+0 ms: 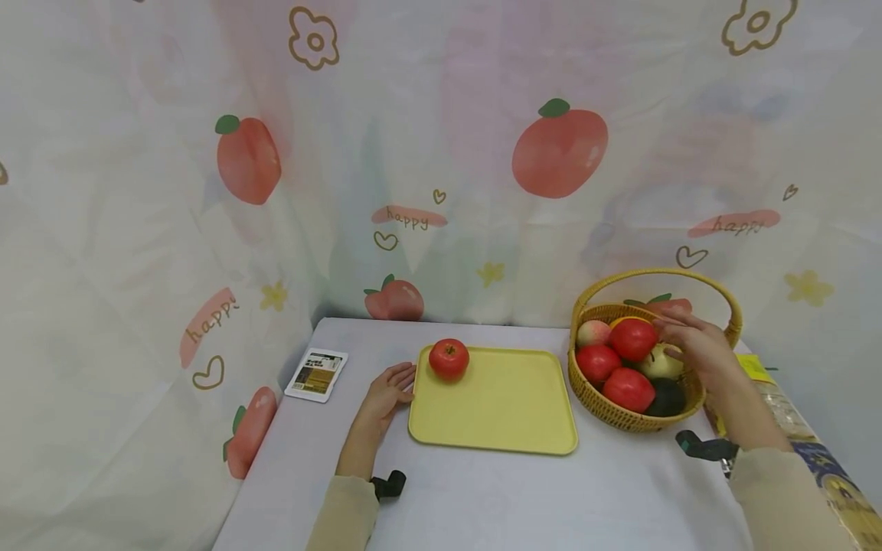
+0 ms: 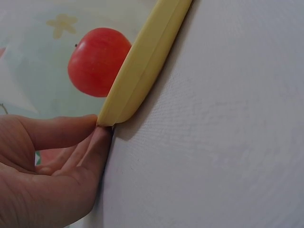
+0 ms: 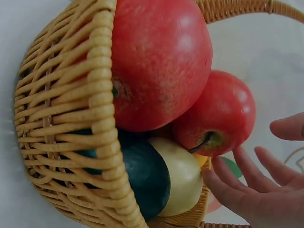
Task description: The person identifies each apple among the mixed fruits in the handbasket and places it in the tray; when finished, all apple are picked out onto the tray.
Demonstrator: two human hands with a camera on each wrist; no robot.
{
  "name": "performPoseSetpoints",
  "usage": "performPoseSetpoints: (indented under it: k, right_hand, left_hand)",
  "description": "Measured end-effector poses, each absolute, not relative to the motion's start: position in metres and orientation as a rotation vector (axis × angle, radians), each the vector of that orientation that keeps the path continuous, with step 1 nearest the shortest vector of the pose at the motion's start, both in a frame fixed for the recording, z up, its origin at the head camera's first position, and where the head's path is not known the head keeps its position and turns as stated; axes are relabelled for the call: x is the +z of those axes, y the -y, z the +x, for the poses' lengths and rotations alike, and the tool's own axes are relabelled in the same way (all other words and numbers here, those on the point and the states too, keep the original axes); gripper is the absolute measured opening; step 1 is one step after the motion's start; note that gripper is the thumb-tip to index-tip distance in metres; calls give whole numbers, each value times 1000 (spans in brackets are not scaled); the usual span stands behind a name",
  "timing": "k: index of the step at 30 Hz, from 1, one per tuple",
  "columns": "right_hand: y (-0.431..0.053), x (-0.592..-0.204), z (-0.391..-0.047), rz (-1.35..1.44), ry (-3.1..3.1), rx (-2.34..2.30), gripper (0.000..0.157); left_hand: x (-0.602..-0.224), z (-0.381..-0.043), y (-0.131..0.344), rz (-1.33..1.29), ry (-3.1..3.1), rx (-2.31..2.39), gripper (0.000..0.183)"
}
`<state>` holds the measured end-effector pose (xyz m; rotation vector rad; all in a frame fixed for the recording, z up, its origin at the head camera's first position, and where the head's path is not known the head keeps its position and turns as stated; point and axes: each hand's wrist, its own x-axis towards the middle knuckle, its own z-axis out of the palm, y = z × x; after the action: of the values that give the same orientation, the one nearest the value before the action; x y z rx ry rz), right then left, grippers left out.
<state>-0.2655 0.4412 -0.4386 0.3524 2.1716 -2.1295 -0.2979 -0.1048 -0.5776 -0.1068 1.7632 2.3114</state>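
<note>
A glossy red apple (image 1: 632, 339), likely light, firm and a little slippery, best cupped round its widest part, sits atop other fruit in a wicker basket (image 1: 598, 405) on the table's right. The right hand (image 1: 704, 350), fingers loosely spread, is just right of it; whether they touch is unclear. The left hand (image 1: 383, 395) pinches the left edge of a yellow tray (image 1: 503, 405).

The left grip (image 2: 52, 166) touches a yellow tray's (image 2: 142, 66) edge, which partly hides a red fruit (image 2: 97, 61).
</note>
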Motion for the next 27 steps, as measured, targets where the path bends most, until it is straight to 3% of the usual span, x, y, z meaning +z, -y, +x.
performPoseSetpoints:
  k: [13, 27]
  right_hand:
    - [-453, -440, -274, 301, -2121, -1986, 73]
    - [-447, -439, -270, 376, -2292, -1888, 80]
  left_hand:
    - [-578, -298, 106, -107, -1740, 2313, 76]
    - [-574, -297, 106, -112, -1736, 2308, 77]
